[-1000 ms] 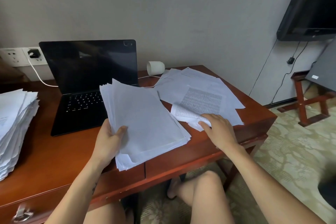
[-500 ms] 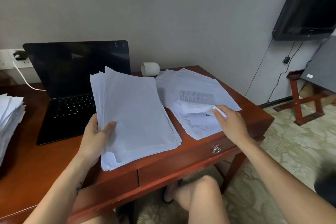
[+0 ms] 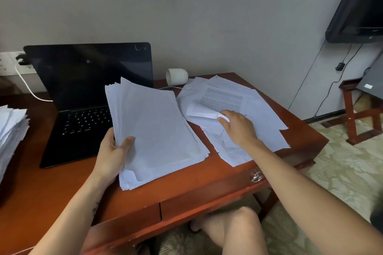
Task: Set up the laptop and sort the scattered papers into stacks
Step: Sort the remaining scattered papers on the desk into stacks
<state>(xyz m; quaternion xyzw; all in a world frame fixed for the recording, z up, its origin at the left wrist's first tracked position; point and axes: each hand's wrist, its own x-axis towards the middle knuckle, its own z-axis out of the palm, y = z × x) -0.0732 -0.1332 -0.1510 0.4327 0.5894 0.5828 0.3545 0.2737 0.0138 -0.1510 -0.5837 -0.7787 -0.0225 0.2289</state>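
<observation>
Papers [image 3: 155, 130] gathered into a thick stack are gripped at the edge by the left hand [image 3: 113, 153], thumb on top, apparently ready to take more. Just beside it, the right hand [image 3: 238, 128] pinches a curled printed sheet [image 3: 205, 109] off the loose spread [image 3: 265, 114] beneath its fingers. Beyond the left hand the laptop [image 3: 87, 80] stands open, screen dark. The print is too small to read.

A hotel-like room; reddish wooden desk [image 3: 186, 182] with drawers; wall-mounted television [image 3: 362, 6]; patterned carpet [image 3: 342, 172]; wall sockets [image 3: 8, 62].
</observation>
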